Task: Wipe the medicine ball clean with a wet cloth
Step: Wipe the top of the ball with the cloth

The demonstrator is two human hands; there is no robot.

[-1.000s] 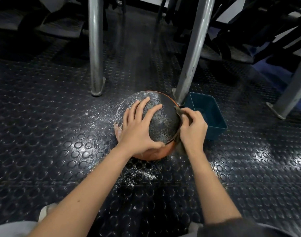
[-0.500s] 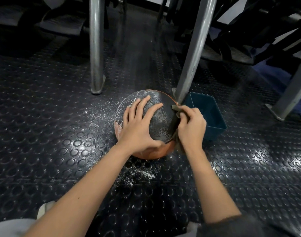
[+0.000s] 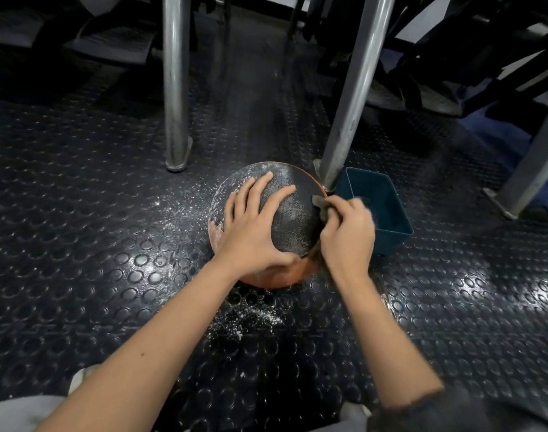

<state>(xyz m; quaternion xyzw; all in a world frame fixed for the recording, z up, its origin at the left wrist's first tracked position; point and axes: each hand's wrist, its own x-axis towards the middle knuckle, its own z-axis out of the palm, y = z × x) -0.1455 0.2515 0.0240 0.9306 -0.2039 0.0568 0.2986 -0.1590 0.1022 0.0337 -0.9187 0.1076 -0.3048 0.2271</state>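
Black studded rubber floor (image 3: 79,275) dusted with white powder (image 3: 179,207). Upright steel post (image 3: 176,82) and slanted steel post (image 3: 353,88) planted on it. Teal bin (image 3: 391,241) set just beside slanted post's foot.

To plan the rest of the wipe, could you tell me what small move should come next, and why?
Probably sweep the cloth in the right hand leftward over the medicine ball: white powder coats its far-left side, while the left hand rests spread on top, steadying it.

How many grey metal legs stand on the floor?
3. One leg stands behind the medicine ball on its left, one slants down between ball and blue tub, one at the right edge. More may hide in the dark behind.
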